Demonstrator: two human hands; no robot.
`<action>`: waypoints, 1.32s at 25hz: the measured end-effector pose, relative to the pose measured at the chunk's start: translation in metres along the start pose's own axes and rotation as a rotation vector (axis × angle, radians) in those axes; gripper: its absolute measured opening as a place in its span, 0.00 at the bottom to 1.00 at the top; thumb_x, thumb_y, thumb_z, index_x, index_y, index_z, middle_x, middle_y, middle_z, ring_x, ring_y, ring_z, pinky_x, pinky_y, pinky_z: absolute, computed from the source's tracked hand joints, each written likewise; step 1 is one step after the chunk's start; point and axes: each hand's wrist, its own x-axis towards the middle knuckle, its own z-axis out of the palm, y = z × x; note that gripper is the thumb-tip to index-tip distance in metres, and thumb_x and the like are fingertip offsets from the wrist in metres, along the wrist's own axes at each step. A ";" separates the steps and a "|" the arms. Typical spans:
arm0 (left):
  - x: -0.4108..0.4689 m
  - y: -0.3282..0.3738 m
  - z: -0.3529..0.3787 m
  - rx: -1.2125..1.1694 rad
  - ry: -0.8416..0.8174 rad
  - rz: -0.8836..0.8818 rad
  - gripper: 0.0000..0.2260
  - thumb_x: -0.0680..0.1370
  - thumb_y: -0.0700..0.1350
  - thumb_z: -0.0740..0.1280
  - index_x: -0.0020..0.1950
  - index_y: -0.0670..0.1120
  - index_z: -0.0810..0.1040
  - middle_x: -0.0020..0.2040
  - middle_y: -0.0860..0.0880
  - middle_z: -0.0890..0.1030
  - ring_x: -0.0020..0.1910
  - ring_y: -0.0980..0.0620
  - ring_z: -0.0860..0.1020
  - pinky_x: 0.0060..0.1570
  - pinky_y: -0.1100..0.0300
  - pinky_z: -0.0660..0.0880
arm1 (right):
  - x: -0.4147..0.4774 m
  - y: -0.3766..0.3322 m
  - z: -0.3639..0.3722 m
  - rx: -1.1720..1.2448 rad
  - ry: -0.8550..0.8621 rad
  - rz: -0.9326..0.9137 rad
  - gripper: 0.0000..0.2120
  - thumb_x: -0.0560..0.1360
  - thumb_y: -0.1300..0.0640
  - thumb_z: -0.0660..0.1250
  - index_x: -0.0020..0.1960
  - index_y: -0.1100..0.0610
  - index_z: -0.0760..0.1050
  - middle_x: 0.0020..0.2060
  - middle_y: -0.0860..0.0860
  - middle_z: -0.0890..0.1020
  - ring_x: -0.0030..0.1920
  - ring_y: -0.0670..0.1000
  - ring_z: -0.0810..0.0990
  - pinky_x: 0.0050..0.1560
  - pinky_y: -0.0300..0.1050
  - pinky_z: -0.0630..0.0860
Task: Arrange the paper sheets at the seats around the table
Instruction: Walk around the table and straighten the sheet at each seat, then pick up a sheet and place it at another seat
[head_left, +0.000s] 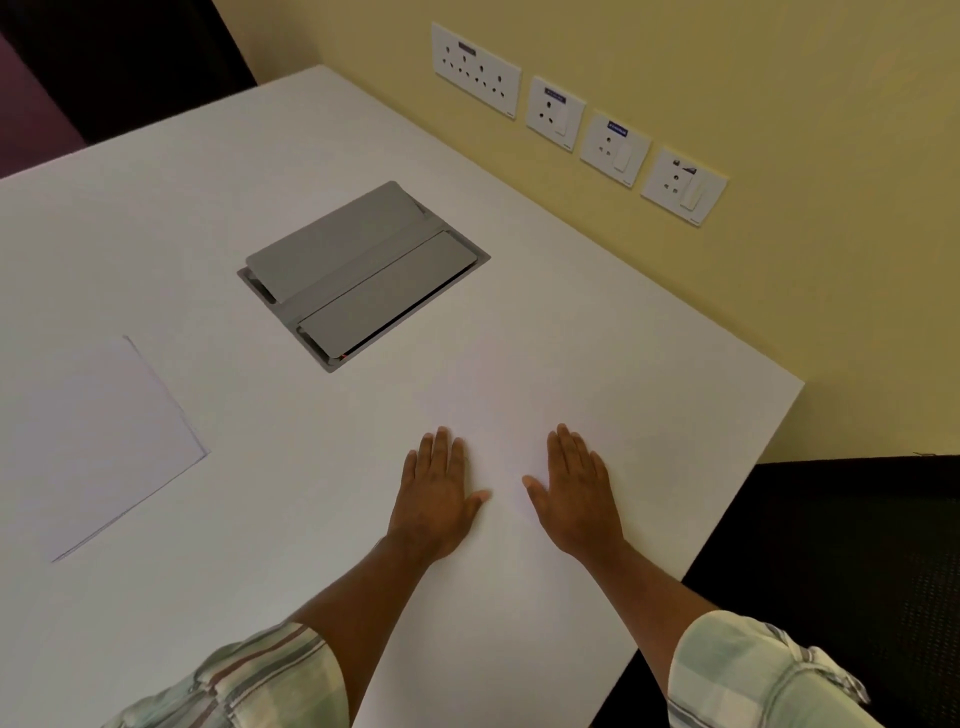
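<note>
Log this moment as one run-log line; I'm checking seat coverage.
left hand: flat on table | right hand: flat beside it | paper sheet: lying at left | sheet under hands: cannot tell

A paper sheet (111, 441) lies on the table (597, 338), left of both flat hands; a cable box (363, 275) sits behind them.

my table (597, 332) looks smooth, matt white; at ten o'clock, a matt paper sheet (114, 441); at twelve, a brushed grey metal hatch (358, 270).
</note>
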 end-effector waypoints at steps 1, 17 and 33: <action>-0.005 -0.007 -0.001 -0.008 0.004 -0.014 0.38 0.84 0.67 0.45 0.85 0.44 0.37 0.86 0.41 0.36 0.85 0.40 0.36 0.83 0.45 0.39 | 0.001 -0.009 -0.001 0.000 0.001 -0.026 0.37 0.83 0.38 0.51 0.82 0.63 0.59 0.82 0.60 0.61 0.82 0.60 0.60 0.80 0.61 0.62; -0.130 -0.198 -0.017 -0.130 0.190 -0.478 0.37 0.85 0.65 0.46 0.86 0.44 0.40 0.86 0.41 0.38 0.85 0.40 0.37 0.82 0.46 0.37 | 0.039 -0.250 0.022 -0.083 -0.173 -0.531 0.40 0.83 0.35 0.42 0.84 0.62 0.50 0.84 0.58 0.51 0.84 0.58 0.50 0.83 0.59 0.54; -0.186 -0.366 -0.025 -0.453 0.352 -1.090 0.34 0.85 0.62 0.56 0.84 0.41 0.57 0.85 0.38 0.54 0.84 0.38 0.54 0.81 0.42 0.56 | 0.072 -0.429 0.089 0.056 -0.310 -0.517 0.39 0.84 0.37 0.51 0.84 0.61 0.45 0.85 0.58 0.49 0.84 0.59 0.49 0.83 0.56 0.51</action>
